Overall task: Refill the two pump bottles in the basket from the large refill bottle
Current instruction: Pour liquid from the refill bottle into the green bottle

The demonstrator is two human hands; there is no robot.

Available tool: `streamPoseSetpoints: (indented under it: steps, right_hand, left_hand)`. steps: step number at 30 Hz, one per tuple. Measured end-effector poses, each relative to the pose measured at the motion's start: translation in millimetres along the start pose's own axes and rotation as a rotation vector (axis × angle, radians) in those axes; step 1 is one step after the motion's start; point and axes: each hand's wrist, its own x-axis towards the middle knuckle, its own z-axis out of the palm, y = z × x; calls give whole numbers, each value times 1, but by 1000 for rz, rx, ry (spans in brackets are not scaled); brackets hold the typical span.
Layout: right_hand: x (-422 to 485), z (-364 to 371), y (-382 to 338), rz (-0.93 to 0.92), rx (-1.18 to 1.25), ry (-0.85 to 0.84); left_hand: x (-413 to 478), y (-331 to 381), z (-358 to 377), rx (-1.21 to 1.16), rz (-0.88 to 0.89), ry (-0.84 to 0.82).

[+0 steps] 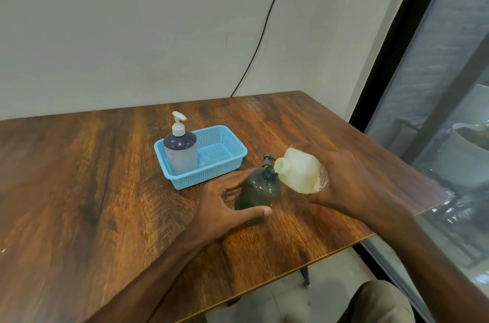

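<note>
A dark green pump bottle (258,194) stands uncapped on the wooden table (92,190), and my left hand (225,202) grips its body. My right hand (344,185) holds the pale yellow refill bottle (299,173) tipped sideways, its open mouth right at the green bottle's neck. The green bottle's pump head (266,160) lies on the table just behind. A dark blue pump bottle (180,149) with a white pump stands in the left part of the light blue basket (232,161).
The table's right edge runs diagonally close to my right arm, with floor below. A black cable (264,31) hangs down the wall behind the table. A glass window (436,111) stands at the right. My knee (375,301) shows below the table's front edge.
</note>
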Motion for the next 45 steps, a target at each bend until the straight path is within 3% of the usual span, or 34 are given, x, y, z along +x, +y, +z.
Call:
streamPoseSetpoints:
  steps: [45]
  right_hand:
    - [4, -15, -11, -31, -49, -61]
  left_hand:
    - [-2, 7, 4, 4, 14, 18]
